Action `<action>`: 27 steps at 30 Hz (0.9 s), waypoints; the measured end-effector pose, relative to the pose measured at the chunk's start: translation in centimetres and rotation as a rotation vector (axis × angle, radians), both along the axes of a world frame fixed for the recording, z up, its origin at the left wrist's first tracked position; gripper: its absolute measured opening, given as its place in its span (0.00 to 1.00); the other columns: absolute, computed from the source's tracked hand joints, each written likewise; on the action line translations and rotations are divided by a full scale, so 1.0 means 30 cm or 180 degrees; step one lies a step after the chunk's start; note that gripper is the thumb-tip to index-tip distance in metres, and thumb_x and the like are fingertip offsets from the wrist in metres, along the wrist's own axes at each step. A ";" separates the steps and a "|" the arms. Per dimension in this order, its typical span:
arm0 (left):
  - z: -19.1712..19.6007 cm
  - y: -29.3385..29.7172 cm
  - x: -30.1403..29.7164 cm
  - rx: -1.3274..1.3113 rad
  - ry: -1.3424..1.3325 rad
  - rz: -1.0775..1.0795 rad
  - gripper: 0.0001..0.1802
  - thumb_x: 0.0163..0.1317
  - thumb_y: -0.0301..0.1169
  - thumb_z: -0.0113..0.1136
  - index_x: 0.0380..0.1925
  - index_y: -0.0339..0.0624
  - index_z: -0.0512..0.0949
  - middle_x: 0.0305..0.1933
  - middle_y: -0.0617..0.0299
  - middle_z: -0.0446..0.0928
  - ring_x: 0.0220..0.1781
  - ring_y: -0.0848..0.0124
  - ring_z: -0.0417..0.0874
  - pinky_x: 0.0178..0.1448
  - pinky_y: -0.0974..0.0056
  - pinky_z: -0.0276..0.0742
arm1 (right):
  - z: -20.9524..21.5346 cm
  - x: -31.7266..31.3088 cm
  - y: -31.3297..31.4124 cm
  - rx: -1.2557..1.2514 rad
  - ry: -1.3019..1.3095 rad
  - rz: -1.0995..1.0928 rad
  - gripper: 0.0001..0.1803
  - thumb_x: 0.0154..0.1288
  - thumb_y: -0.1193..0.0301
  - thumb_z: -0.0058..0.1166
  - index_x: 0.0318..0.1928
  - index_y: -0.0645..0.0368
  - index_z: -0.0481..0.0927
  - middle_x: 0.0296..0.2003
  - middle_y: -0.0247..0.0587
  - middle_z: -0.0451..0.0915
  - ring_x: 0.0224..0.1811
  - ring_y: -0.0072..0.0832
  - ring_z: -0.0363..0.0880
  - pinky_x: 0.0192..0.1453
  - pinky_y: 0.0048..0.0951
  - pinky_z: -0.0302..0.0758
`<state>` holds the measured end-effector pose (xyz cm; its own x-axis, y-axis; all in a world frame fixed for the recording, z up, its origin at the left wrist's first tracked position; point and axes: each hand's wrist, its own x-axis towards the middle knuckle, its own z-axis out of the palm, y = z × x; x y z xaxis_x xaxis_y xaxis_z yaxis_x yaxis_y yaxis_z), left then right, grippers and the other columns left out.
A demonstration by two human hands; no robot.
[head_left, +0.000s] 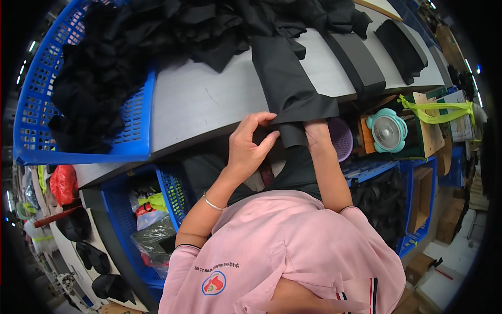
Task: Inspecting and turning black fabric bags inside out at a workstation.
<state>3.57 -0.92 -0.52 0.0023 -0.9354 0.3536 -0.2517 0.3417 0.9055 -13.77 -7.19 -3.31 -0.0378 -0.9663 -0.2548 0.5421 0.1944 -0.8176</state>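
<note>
A long strip of black fabric [281, 70] runs off the near edge of the table, and its near end is folded over. Beside the fold, my left hand [248, 142] has its thumb and index finger apart. The index fingertip reaches the fabric's edge, while the thumb tip is close to the part hanging below. My right hand [316, 131] reaches up under the folded end, so the cloth covers its fingers and I cannot see their grip.
Black fabric pieces [209, 36] are heaped across the table [193, 97] and into a blue basket [104, 158] at left. Two stacks of black pieces lie at right, one being a folded stack [361, 65]. A small turquoise fan [388, 131] and a purple basket [341, 140] sit below the table edge.
</note>
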 end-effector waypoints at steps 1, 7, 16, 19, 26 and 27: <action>0.000 -0.008 -0.005 0.0062 0.0135 0.0150 0.18 0.51 0.17 0.65 0.44 0.39 0.79 0.43 0.60 0.79 0.40 0.71 0.79 0.46 0.69 0.74 | 0.002 0.007 -0.005 0.0034 -0.0178 -0.0048 0.25 0.70 0.69 0.59 0.65 0.61 0.71 0.60 0.43 0.74 0.60 0.34 0.75 0.64 0.36 0.77; -0.010 -0.046 -0.011 -0.0906 0.0016 0.1197 0.17 0.42 0.07 0.54 0.28 0.40 0.78 0.31 0.63 0.73 0.26 0.75 0.71 0.29 0.71 0.67 | -0.035 0.050 -0.002 -0.0281 -0.0112 0.0063 0.28 0.74 0.64 0.54 0.68 0.62 0.66 0.64 0.40 0.71 0.64 0.31 0.71 0.69 0.34 0.70; -0.036 -0.010 -0.046 -0.1186 -0.0492 0.1463 0.26 0.42 0.08 0.55 0.42 0.40 0.82 0.41 0.59 0.76 0.30 0.72 0.75 0.31 0.70 0.70 | -0.046 0.075 0.010 -0.0219 0.0244 0.0018 0.24 0.74 0.62 0.52 0.64 0.61 0.71 0.59 0.43 0.76 0.60 0.33 0.76 0.62 0.35 0.76; -0.035 -0.028 -0.039 -0.1209 -0.0208 0.1354 0.34 0.42 0.10 0.58 0.55 0.41 0.75 0.53 0.57 0.72 0.34 0.73 0.72 0.32 0.71 0.70 | 0.017 0.067 0.026 0.0143 -0.0308 0.0359 0.25 0.76 0.61 0.48 0.67 0.60 0.68 0.61 0.41 0.74 0.61 0.33 0.75 0.63 0.36 0.75; -0.002 -0.033 -0.085 -0.1022 0.0099 0.1240 0.33 0.44 0.07 0.57 0.54 0.41 0.77 0.53 0.58 0.72 0.34 0.77 0.72 0.33 0.74 0.70 | 0.058 0.085 0.016 0.0084 -0.0414 0.0131 0.21 0.75 0.62 0.48 0.62 0.60 0.72 0.57 0.42 0.77 0.58 0.34 0.77 0.60 0.37 0.77; 0.007 -0.039 -0.088 -0.0954 0.0179 0.1278 0.32 0.45 0.06 0.56 0.52 0.41 0.79 0.51 0.58 0.73 0.34 0.77 0.72 0.33 0.74 0.70 | 0.055 0.090 0.013 0.0127 -0.0454 0.0098 0.21 0.75 0.62 0.48 0.61 0.60 0.72 0.56 0.42 0.77 0.57 0.34 0.78 0.59 0.37 0.78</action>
<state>0.93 -2.09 -0.32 0.3678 -0.7141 0.5956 -0.3702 0.4751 0.7983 -11.06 -6.80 -1.66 0.0310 -0.9554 -0.2937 0.6454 0.2435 -0.7240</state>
